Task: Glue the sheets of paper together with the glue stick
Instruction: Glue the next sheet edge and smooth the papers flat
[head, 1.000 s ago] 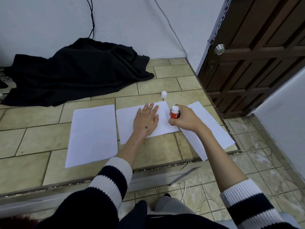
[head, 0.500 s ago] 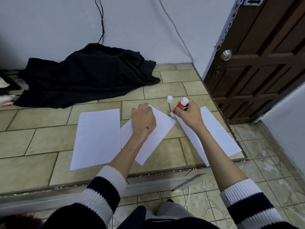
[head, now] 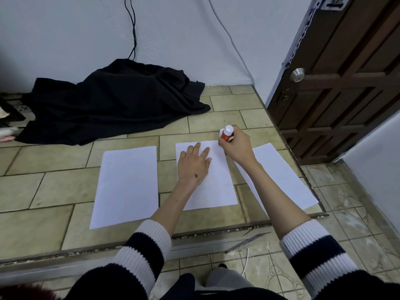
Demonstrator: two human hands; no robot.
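Three paper sheets (head: 127, 182) lie side by side; dark cloth (head: 112, 105) lies behind them.

Three white sheets (head: 127, 182) lie flat; red glue stick (head: 226, 135) tilted above the middle one.

A single wide-angle head-worn camera looks forward and steeply down from above the person's lap. It faces a tiled platform (head: 54, 182) near the arms, with the wall (head: 65, 35) beyond and a door (head: 346, 83) at right.
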